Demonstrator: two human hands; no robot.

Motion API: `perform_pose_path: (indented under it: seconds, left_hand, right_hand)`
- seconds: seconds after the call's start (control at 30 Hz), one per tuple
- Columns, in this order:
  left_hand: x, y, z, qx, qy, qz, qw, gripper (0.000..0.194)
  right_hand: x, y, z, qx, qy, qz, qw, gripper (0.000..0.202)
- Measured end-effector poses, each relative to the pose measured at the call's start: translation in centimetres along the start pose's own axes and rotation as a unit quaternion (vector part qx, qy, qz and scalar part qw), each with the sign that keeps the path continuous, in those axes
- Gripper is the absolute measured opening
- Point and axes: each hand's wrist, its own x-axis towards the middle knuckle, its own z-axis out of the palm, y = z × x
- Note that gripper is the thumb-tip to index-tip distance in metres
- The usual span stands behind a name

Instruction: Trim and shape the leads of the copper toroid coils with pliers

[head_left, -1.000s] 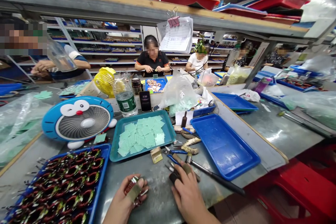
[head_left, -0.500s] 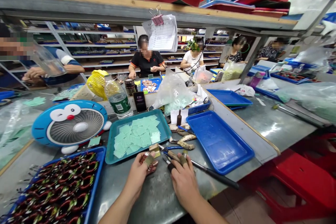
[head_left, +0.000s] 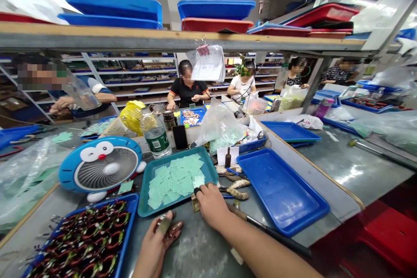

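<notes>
Head view: right hand (head_left: 211,203) has moved left from beside the hammer (head_left: 276,232) to the block (head_left: 196,205) at the teal tray's (head_left: 210,169) near edge, so work seems to shift there; fingers bent over it, grip unclear. Left hand (head_left: 159,232), nearer, half curled, contents not discernible. Teal tray holds green cards (head_left: 176,178); blue tray (head_left: 133,221), near left, holds coils (head_left: 81,239).

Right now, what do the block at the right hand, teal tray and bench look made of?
Block: perhaps wood, matte; tan-yellow, but partly hidden by the right hand, so unsure.
Teal tray: probably plastic, satin; one even colour, moulded-looking rim.
Bench: likely sheet metal, worn; grey, with scuffs and soft reflections.
</notes>
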Motion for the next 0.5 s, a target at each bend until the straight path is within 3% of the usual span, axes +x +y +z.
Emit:
perform_pose_path:
  seconds: [0.17,0.33,0.5]
  left_hand:
    - [2.2,1.3,-0.5,-0.043,0.023,0.021,0.999,0.042]
    - [2.4,1.0,-1.0,-0.069,0.023,0.016,0.997,0.051]
    - [0.9,-0.3,-2.0,-0.060,0.014,-0.005,0.998,0.062]
  right_hand:
    - [0.1,0.2,0.5,0.025,0.002,-0.042,0.999,0.003]
    - [-1.0,1.0,-1.5,0.087,0.016,-0.075,0.993,0.010]
    - [-1.3,7.2,-4.7,0.087,0.087,0.040,0.992,0.016]
